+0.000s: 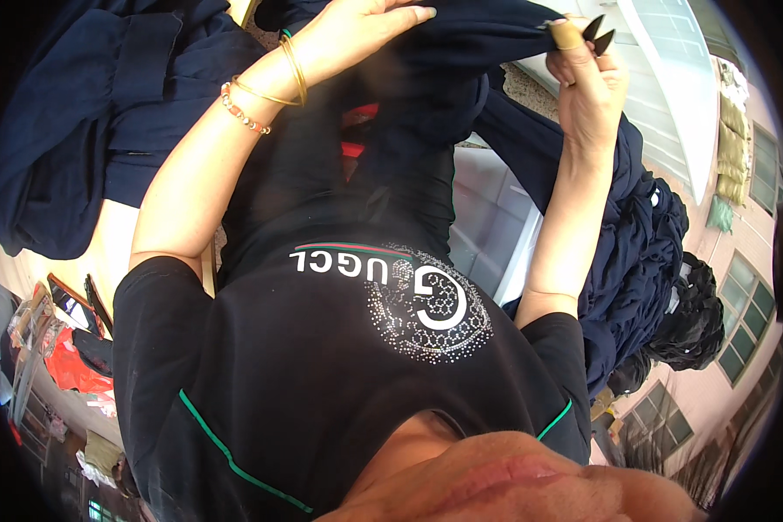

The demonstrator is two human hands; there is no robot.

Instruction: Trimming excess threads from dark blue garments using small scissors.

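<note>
My left hand [357, 35], with gold bangles and a bead bracelet at the wrist, lies over the top of a dark navy garment [448, 96] and grips its fold. My right hand [587, 96] has long dark nails and a gold-coloured cap on one finger. It pinches the same garment at its right end. The cloth hangs between both hands in front of my black T-shirt [322, 365], and its lower part merges with the shirt.
A heap of navy garments [78, 113] lies on a pale wooden table [104, 244] at the left. Another navy pile [644, 252] is stacked at the right beside a white surface [496, 217]. Red cloth [74, 365] and clutter sit low left. Windows line the right wall.
</note>
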